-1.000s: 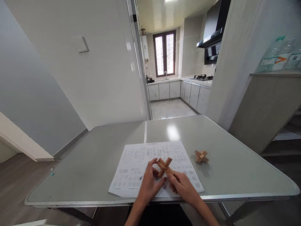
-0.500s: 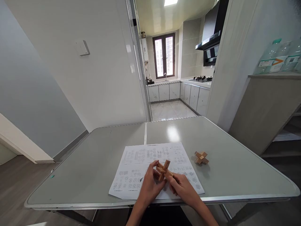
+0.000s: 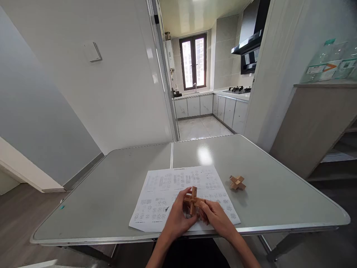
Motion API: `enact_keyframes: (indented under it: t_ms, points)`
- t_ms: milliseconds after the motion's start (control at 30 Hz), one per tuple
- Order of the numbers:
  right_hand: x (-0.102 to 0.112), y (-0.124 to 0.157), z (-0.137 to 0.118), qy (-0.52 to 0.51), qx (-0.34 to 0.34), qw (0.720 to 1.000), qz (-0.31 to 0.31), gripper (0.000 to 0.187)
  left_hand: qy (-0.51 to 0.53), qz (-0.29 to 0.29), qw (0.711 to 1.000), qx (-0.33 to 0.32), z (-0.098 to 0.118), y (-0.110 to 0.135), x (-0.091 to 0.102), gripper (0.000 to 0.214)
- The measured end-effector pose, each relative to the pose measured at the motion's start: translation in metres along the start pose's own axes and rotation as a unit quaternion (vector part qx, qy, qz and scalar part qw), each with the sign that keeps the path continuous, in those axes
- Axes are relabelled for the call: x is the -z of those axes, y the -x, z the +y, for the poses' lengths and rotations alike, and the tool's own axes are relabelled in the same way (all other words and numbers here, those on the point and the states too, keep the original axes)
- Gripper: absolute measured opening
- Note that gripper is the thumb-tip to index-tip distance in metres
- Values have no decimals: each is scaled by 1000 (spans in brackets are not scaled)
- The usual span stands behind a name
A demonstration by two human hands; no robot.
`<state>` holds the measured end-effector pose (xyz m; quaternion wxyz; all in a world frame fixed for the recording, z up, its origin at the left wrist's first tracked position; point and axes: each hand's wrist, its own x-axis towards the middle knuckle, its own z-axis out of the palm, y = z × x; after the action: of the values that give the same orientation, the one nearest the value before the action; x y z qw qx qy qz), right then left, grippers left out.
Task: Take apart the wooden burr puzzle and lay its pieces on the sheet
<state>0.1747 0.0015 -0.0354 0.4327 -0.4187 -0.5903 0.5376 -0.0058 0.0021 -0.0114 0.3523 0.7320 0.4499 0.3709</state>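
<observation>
Both hands [image 3: 195,217] pinch wooden cross puzzle [image 3: 193,200] over diagram sheet [image 3: 167,190], print unreadable

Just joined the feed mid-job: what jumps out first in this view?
Both hands, left hand and right hand, meet at the near table edge, pinching a wooden cross puzzle above a printed sheet of diagrams. A second wooden puzzle sits alone on the grey table, right of the sheet. Behind, a doorway opens onto a kitchen with a window.
</observation>
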Motion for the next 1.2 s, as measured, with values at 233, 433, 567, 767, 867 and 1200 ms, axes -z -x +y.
enact_keyframes:
  t_ms: [233,433,567,767,867,1200]
  points:
    - [2,-1,0,-1,1,1000,20,54,24,-2,1000,-3,1,0,-1,79]
    - [1,-3,7,-2,-8,999,33,57,47,-32,998,7,4,1,1,96]
    - [2,-3,11,-4,-12,999,34,57,47,-38,998,22,1,0,2,98]
    - [2,-1,2,14,-4,999,38,55,58,-35,997,40,-2,1,2,94]
    - [2,-1,-1,27,6,998,50,51,57,-27,997,44,0,1,2,94]
    - [3,-3,5,7,8,999,49,49,54,-25,997,45,0,1,1,90]
